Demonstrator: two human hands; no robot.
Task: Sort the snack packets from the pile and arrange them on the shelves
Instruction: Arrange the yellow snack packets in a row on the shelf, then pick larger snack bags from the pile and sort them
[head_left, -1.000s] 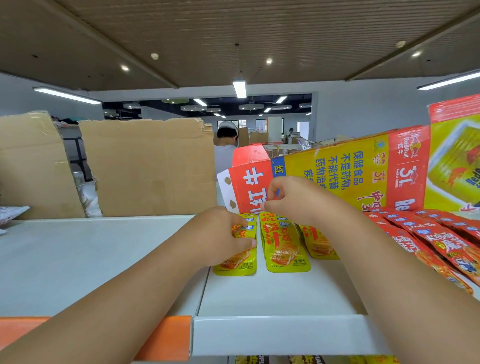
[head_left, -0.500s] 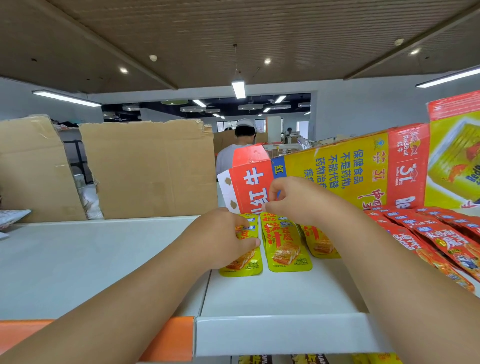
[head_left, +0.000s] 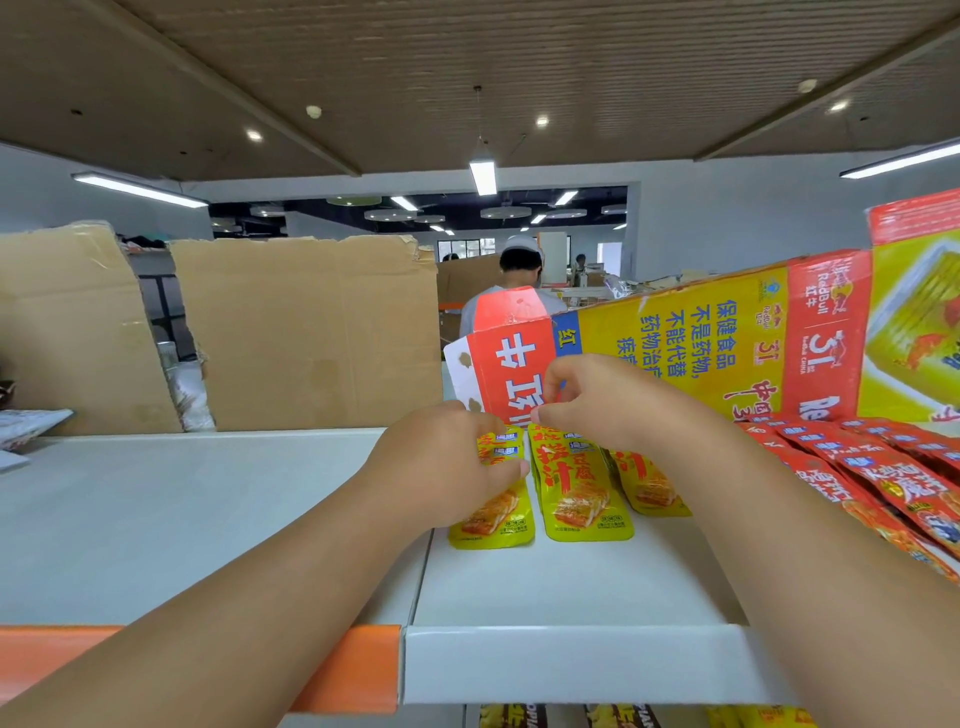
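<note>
The top shelf (head_left: 545, 587) is a flat white board with a white front lip; to the left, its neighbour has an orange edge strip (head_left: 353, 670). Tall brown cardboard sheets (head_left: 311, 332) stand along the back. Beyond them is a long room with a slatted ceiling and strip lights (head_left: 483, 174), where a person in a white cap (head_left: 519, 270) stands facing away. A big yellow and red drinks box (head_left: 701, 338) leans behind the hands.

Three small stacks of snack packets lie side by side near the back of the shelf, in front of the box. They are glossy yellow, with red lettering and a picture of browned food. The left hand (head_left: 452, 462) has its fingers curled over the left yellow packet (head_left: 498, 519), thumb on its face. The right hand (head_left: 597, 400) pinches the top edge of the middle yellow packet (head_left: 576, 493). The right yellow packet (head_left: 649, 488) lies partly under that wrist. Overlapping red packets (head_left: 883, 478) fan out at the far right.
</note>
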